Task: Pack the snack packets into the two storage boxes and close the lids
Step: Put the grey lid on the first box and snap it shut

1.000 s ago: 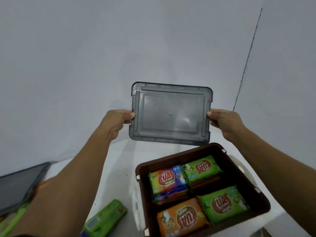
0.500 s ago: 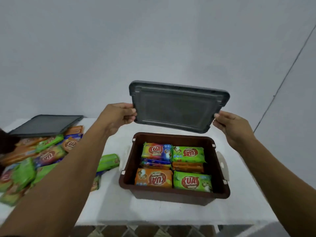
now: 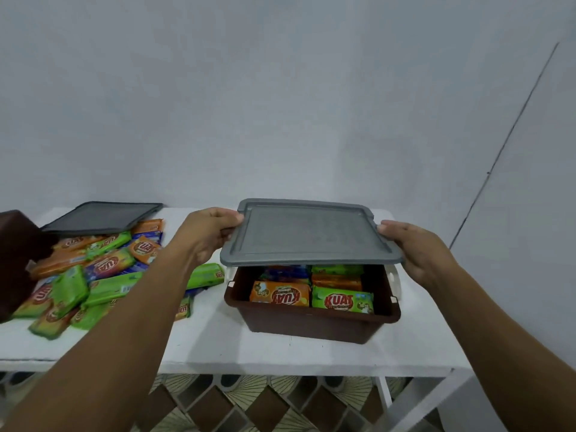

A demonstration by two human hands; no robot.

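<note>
Ok: left hand [image 3: 208,238] & right hand [image 3: 417,254] pinch grey lid [image 3: 308,238] ends over brown storage box [image 3: 311,322]; level it, align corners w/ rim, press evenly.

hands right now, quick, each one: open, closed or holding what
Left hand: closed, gripping the left edge of the grey lid.
Right hand: closed, gripping the same lid's right edge.

A single wide-angle view looks out from the person's head, facing forward and slightly down across the white counter [image 3: 280,353] to the plain wall [image 3: 280,104] behind. It sits close. Both forearms rise from the bottom corners to the left hand [image 3: 205,238] and right hand [image 3: 417,257], which hold the grey lid [image 3: 308,235] near mid-frame. The patterned floor [image 3: 249,406] shows below the counter's front edge.
</note>
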